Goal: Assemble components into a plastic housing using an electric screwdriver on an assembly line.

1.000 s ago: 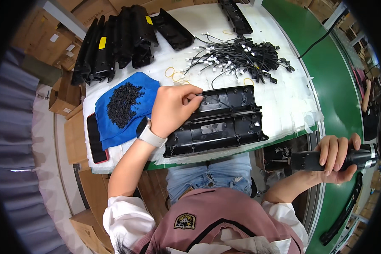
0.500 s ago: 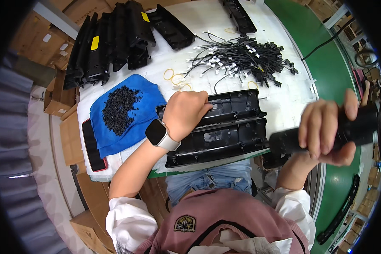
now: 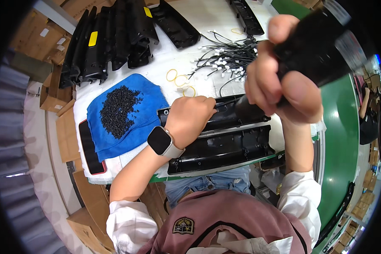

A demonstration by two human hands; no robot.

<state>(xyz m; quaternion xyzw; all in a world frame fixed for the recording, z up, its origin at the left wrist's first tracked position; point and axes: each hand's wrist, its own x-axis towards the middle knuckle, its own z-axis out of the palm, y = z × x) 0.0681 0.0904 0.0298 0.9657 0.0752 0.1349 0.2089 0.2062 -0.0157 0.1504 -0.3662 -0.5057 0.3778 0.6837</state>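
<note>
My right hand (image 3: pixel 269 80) is wrapped round a thick black cylindrical power tool, which looks like an electric screwdriver (image 3: pixel 317 46). The tool slants down to the left, its lower end over the right part of the far black plastic housing (image 3: pixel 228 120); whether it touches is unclear. With curled fingers, my left hand (image 3: pixel 190 118) presses at that housing's left half. A dark thin piece, perhaps a cable, shows by its fingertips; the pinch itself is hidden. A second black housing (image 3: pixel 224 150) lies parallel at the table's near edge, hollow side up.
Left of the housings, small black screws (image 3: pixel 119 111) are heaped on a blue cloth (image 3: pixel 152 95), beside a phone (image 3: pixel 91 148). Black cables with white connectors (image 3: pixel 228 59) lie behind, partly covered by my right hand. More black housings (image 3: pixel 114 38) stand at the far left, near yellow rubber bands (image 3: pixel 172 75).
My right hand has swung the tool up and leftward from the right side to over the far housing. My left hand stays at that housing, its fingers slightly shifted.
</note>
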